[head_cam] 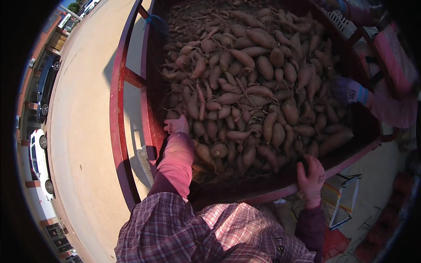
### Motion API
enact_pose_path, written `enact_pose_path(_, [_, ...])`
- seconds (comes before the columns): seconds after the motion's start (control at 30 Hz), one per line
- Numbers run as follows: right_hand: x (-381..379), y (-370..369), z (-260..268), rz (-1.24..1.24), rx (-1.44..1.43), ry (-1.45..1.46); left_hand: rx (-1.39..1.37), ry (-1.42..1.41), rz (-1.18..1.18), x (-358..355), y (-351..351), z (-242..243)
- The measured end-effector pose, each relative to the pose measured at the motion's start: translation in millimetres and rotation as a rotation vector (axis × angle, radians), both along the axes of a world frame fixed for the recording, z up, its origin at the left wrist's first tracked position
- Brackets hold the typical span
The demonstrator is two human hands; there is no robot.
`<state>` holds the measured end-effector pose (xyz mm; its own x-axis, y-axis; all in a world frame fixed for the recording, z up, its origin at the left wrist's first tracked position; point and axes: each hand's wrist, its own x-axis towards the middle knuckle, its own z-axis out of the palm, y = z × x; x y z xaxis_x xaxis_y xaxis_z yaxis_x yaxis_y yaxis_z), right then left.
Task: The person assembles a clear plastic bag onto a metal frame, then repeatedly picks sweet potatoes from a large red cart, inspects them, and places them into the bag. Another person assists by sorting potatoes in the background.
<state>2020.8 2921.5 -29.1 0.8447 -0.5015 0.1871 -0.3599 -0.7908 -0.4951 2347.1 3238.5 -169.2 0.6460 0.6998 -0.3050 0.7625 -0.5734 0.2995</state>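
Observation:
Sweet potatoes (243, 95), many with thin roots, fill the bed of a red metal cart (151, 115). My left hand (177, 125), in a pink glove, reaches in at the bed's left side, against the sweet potatoes; its fingertips are partly hidden, so I cannot tell whether it grips one. My right hand (312, 176), also gloved in pink, is at the near rim of the cart, fingers curved and thumb apart, with no sweet potato visible in it. Shadow darkens much of the heap.
Another person's gloved hand (353, 92) touches the heap from the right. Red side rails (118, 98) edge the cart. A metal-framed folding stool (345, 200) stands at the lower right, near a red bag (335, 243). A white plastic crate (342, 23) lies beyond the cart; parked cars line the far left.

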Motion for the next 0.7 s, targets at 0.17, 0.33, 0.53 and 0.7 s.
enact_pose_path(0.17, [-2.8, 0.9, 1.7, 0.007, -0.007, 0.005, -0.421, -0.307, -0.035, -18.8, 17.9, -15.7])
enact_pose_path(0.33, [-4.0, -1.5, -3.1, 0.003, 0.025, -0.048, -2.012, -0.526, 0.199, -40.5, 33.0, -41.2])
enact_pose_path(0.53, [-2.1, -1.1, -3.6, -0.001, 0.033, -0.038, -2.394, -0.147, -0.139, -89.5, -55.1, 61.0])
enact_pose_path(0.7, [-7.8, -1.9, -4.3, -0.055, 0.333, -0.22, -2.598, 0.225, -0.276, -139.1, -128.4, 120.8])
